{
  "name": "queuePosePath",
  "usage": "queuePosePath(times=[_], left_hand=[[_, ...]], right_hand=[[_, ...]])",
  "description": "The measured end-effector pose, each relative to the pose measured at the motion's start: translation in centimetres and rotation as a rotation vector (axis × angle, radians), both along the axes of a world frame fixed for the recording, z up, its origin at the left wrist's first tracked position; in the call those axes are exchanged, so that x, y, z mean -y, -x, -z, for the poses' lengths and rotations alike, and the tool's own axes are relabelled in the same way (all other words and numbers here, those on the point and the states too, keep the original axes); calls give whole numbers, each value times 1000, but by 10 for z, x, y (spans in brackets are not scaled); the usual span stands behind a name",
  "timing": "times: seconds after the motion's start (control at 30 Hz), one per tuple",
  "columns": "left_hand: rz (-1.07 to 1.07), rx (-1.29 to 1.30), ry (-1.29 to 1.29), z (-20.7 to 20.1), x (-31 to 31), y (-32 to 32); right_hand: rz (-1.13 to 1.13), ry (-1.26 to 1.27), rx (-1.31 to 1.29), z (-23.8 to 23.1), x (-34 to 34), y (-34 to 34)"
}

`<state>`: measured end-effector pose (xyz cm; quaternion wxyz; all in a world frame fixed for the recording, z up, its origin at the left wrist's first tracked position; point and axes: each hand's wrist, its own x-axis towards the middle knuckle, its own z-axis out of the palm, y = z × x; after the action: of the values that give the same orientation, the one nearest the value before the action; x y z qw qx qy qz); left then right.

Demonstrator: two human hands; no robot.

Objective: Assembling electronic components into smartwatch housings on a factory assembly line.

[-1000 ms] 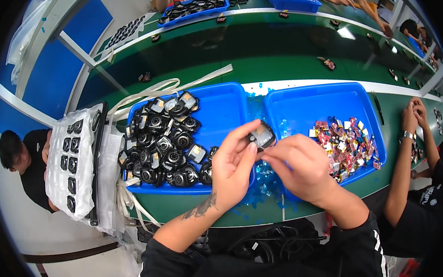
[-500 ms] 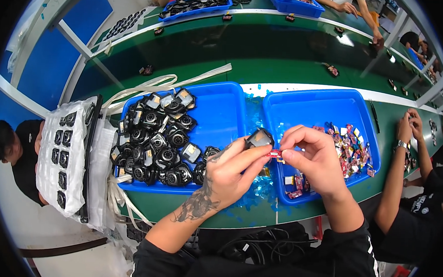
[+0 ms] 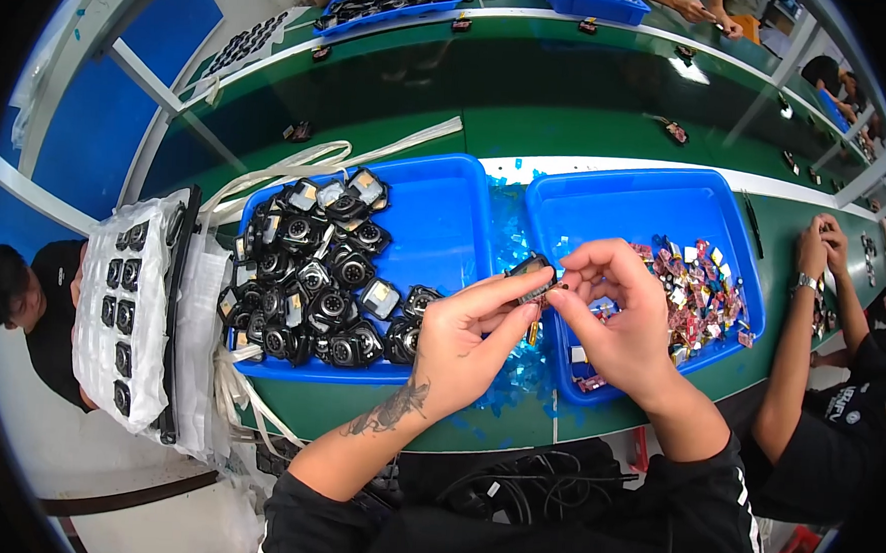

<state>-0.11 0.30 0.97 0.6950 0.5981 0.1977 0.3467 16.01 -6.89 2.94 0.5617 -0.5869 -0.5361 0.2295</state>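
My left hand is closed, thumb and fingers pinching a black smartwatch case, which is tilted nearly edge-on. Against its right end, the thumb and fingertips of my right hand press together; whatever they grip there is too small and covered to make out. Below my left hand's wrist side, a blue tray holds a heap of similar black watch cases, some showing round backs, others grey inner faces. Under my right hand stands a second blue tray with a pile of small red circuit boards and silvery battery pieces.
Blue film scraps litter the green bench between the trays. White straps lie along the left tray, beside a padded stack bearing watch cases. Beyond runs a green conveyor with scattered parts. A co-worker's hands are at the right.
The watch case has turned from showing its grey face to nearly edge-on. The red board piece between my hands no longer shows plainly. My right hand has shifted slightly up and in.
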Motion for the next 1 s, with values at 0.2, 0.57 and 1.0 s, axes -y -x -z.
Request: queuePosePath(times=[0.2, 0.57, 1.0], left_hand=[[-14, 44, 12, 1, 3, -2], [-127, 47, -24, 6, 9, -2], [-422, -120, -588, 6, -5, 1]], right_hand=[[79, -94, 289, 2, -2, 6], [-77, 151, 34, -11, -7, 8], [-89, 346, -29, -12, -163, -76]])
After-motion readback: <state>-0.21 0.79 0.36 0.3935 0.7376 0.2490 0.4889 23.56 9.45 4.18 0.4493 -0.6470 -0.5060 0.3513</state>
